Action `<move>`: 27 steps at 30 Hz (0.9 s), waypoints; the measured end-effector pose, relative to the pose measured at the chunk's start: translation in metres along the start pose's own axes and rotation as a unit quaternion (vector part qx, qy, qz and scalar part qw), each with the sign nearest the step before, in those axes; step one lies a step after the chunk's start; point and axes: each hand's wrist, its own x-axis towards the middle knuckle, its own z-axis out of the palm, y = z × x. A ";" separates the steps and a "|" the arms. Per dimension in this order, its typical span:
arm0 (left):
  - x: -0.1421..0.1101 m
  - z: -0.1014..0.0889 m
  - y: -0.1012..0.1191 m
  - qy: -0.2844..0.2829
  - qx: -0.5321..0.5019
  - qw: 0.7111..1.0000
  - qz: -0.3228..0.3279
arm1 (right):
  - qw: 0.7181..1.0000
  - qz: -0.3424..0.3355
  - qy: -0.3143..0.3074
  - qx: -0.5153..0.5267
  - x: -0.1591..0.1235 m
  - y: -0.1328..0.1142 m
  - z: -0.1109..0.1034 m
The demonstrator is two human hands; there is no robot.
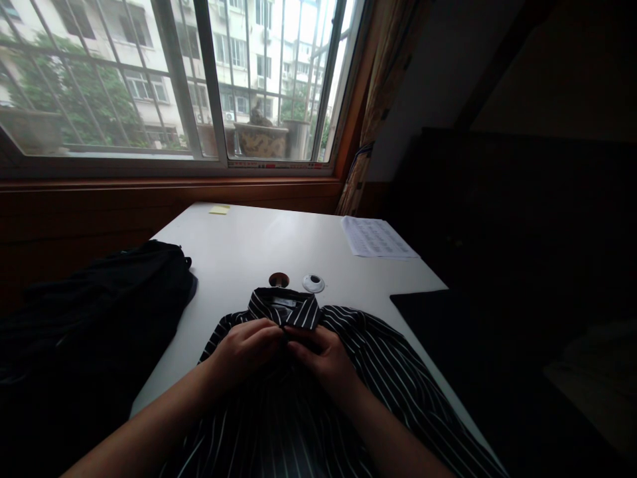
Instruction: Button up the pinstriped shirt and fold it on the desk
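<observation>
Lying spread on the white table (pixel 239 245), collar (pixel 308 312) end toward the window (pixel 208 79): one dark shirt (pixel 388 345) with pale stripes, held just below the collar in a narrow pinch by left hand (pixel 249 345) and right hand (pixel 326 358), close together. Likely light, soft and limp, stiffer at the collar, with little risk of breakage. Best taken by fine pinches close under the collar, with loose cloth lower down liable to sag and crease.

2 bare forearms (pixel 154 415) slant inward; the bare, curled right hand (pixel 324 358) sits just beside the bare, curled left hand (pixel 249 344).
</observation>
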 end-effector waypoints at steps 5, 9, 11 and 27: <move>-0.001 0.002 0.000 0.002 0.014 1.000 0.003 | 1.000 0.007 0.007 0.013 0.000 0.000 -0.001; -0.001 0.004 -0.002 -0.014 0.004 1.000 0.002 | 0.999 0.021 0.027 0.013 0.001 0.004 0.001; 0.000 0.003 -0.001 -0.016 -0.006 1.000 0.001 | 0.999 0.028 0.029 0.015 0.002 0.006 0.002; 0.003 0.000 -0.002 -0.060 -0.105 0.978 -0.168 | 0.997 0.018 0.015 -0.074 0.002 0.005 0.004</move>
